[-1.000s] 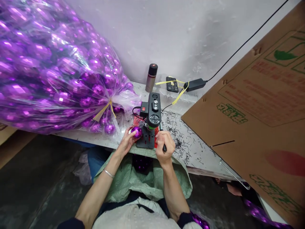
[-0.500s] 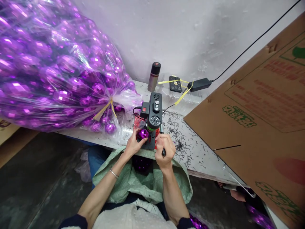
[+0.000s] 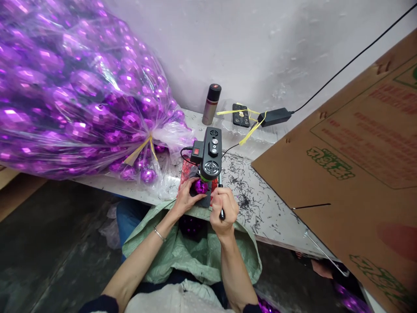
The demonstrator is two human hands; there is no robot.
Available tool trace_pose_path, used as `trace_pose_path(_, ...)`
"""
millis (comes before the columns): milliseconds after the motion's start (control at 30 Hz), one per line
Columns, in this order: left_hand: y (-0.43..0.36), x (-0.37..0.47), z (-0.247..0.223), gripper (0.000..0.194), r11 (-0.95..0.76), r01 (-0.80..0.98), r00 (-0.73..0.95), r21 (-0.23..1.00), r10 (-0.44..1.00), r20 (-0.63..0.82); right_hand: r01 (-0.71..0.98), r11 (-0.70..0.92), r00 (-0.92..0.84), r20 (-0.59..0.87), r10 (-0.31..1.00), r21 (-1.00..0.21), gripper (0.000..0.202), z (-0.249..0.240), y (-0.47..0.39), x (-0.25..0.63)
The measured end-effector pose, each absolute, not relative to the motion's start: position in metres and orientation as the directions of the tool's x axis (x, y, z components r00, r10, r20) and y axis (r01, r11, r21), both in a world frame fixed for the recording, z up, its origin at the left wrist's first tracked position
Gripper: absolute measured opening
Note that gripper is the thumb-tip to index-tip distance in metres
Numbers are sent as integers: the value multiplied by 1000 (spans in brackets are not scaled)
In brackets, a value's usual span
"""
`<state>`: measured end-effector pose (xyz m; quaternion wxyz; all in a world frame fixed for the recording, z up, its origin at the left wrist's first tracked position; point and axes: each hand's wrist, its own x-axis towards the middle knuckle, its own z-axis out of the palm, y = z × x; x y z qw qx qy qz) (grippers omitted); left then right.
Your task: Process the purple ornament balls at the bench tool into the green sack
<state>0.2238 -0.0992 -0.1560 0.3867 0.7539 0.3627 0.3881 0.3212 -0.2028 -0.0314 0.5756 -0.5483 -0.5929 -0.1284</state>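
Observation:
A shiny purple faceted ball (image 3: pixel 201 187) sits under the head of a small black bench press (image 3: pixel 211 152) with round vents and a green ring. My left hand (image 3: pixel 186 201) holds the ball between thumb and fingers from the left side. Wrapped round the black lever handle (image 3: pixel 222 214) at the press's right is my right hand (image 3: pixel 224 208), closed in a fist. A box with a red switch (image 3: pixel 196 151) is attached at the press's left. An open green woven sack (image 3: pixel 182 265) lies across my lap below the press, with purple balls (image 3: pixel 192 224) inside.
A big clear bag of purple balls (image 3: pixel 81 100) fills the left. Behind the press stand a spray can (image 3: pixel 211 104), a phone (image 3: pixel 240 115) and a black power adapter (image 3: pixel 275 116). Small black pins (image 3: pixel 247 191) litter the table's right side. A cardboard box (image 3: pixel 345 174) leans at the right.
My left hand has brought the purple ball rightward, in under the press head. My right hand and the lever handle have lowered slightly towards me. The view has shifted a little.

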Motion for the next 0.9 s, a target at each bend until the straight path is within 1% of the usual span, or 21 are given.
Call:
trace_pose_path(233,-99,222,-162,58,-443,242,439,863,843,310,819,378,223,846,484,-432,22,-54,-202,324)
trace_pose_path(433,-101,223,-164,56,-460,238,432,856,839,331,809,386,270,864,426,-443,23,-74,-198,322)
trace_pose_path(533,-102,224,-164,56,-460,233,422,857,842,337,813,393,271,876,399,-430,24,-78,-195,322)
trace_pose_path(700,-103,225,-162,56,-461,243,420,853,843,336,822,384,276,884,378,-421,26,-88,-192,323)
trace_pose_path(900,-101,225,-161,56,-503,233,435,832,819,374,819,389,285,887,362,-422,26,-95,-190,324)
